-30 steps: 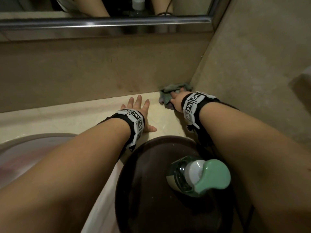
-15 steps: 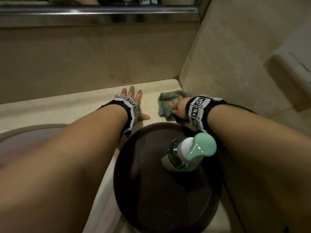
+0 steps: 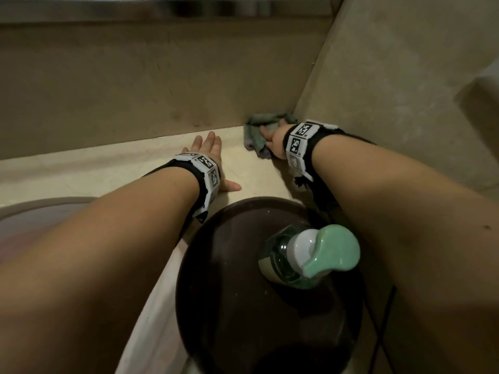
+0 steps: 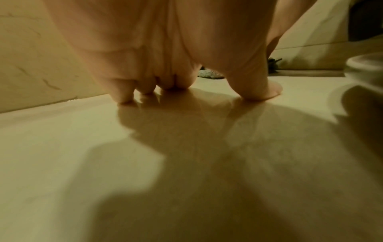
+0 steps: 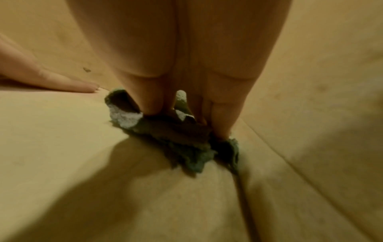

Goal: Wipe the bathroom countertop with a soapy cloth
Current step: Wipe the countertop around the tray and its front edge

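A crumpled green cloth (image 3: pixel 255 133) lies in the back right corner of the beige countertop (image 3: pixel 108 171), against the backsplash and the side wall. My right hand (image 3: pixel 270 134) is on top of it, fingers dug into the bunched cloth (image 5: pixel 182 144), with folds poking up between them. My left hand (image 3: pixel 213 155) rests flat on the counter just left of the cloth, fingers spread and thumb out. In the left wrist view its fingertips (image 4: pixel 124 96) press the shiny surface, and a bit of cloth (image 4: pixel 209 74) shows behind them.
A dark round tray (image 3: pixel 229 292) sits near the front with a green-topped soap pump bottle (image 3: pixel 310 255) on it, under my right forearm. The sink basin (image 3: pixel 32 220) lies at the left. The side wall (image 3: pixel 405 76) closes off the right.
My right hand drew the cloth back toward the tray, then pushed it into the corner again. The left hand has stayed flat in place.
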Available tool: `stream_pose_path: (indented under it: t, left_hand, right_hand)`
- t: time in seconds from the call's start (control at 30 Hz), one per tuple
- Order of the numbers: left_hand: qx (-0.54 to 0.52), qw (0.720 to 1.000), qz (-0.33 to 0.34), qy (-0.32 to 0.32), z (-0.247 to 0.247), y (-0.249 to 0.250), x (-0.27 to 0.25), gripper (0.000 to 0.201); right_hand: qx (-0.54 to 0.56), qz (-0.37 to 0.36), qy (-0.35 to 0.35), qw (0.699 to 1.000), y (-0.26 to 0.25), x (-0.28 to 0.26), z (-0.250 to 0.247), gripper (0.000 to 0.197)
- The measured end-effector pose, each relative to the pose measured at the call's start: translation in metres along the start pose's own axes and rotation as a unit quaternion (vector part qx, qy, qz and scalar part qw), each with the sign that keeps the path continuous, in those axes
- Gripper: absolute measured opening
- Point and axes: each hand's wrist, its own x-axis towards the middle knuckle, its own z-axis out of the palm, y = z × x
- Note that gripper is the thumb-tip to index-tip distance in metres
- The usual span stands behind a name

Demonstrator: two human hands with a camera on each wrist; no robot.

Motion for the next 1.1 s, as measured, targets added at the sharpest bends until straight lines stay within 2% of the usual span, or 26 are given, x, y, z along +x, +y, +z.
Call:
stream_pose_path:
  t: [0.1, 0.2, 0.33, 0.4, 0.6, 0.83, 0.97, 1.03, 1.1]
  left_hand:
    - [0.003, 1.0, -0.007, -0.007, 0.0, 0.0, 0.002, 0.125]
    - [-0.001, 1.0, -0.006, -0.009, -0.001, 0.0, 0.001, 0.125]
    - [0.002, 1.0, -0.004, -0.007, -0.001, -0.002, 0.001, 0.125]
    - [0.003, 1.0, -0.003, -0.003, 0.0, -0.001, 0.0, 0.125]
    - [0.02, 0.999, -0.013, -0.023, -0.003, 0.0, 0.0, 0.125]
    - [0.014, 0.999, -0.012, -0.025, -0.005, 0.001, -0.005, 0.124]
    - [0.004, 1.0, -0.009, -0.01, -0.002, 0.001, -0.003, 0.124]
    - [0.001, 1.0, -0.005, -0.006, -0.001, 0.0, -0.002, 0.124]
    - [0.001, 1.0, -0.003, -0.005, 0.0, -0.001, -0.002, 0.124]
  right_hand:
    - [0.047, 0.009, 0.057, 0.997, 0.004, -0.006, -0.005, 0.051]
    - [0.065, -0.025, 0.078, 0.994, 0.001, 0.001, -0.002, 0.052]
    - [0.101, -0.004, 0.053, 0.993, -0.003, -0.008, -0.005, 0.058]
    - [0.12, -0.016, 0.055, 0.991, -0.007, -0.017, -0.008, 0.058]
    - [0.104, -0.053, 0.003, 0.993, -0.035, -0.012, -0.024, 0.065]
    - [0.105, -0.037, 0.006, 0.994, -0.035, -0.009, -0.022, 0.061]
    - [0.162, -0.015, 0.056, 0.985, -0.021, -0.019, -0.015, 0.058]
    - [0.141, -0.003, 0.061, 0.988, -0.013, -0.019, -0.013, 0.053]
    - [0.083, -0.02, 0.047, 0.995, -0.007, -0.013, -0.014, 0.048]
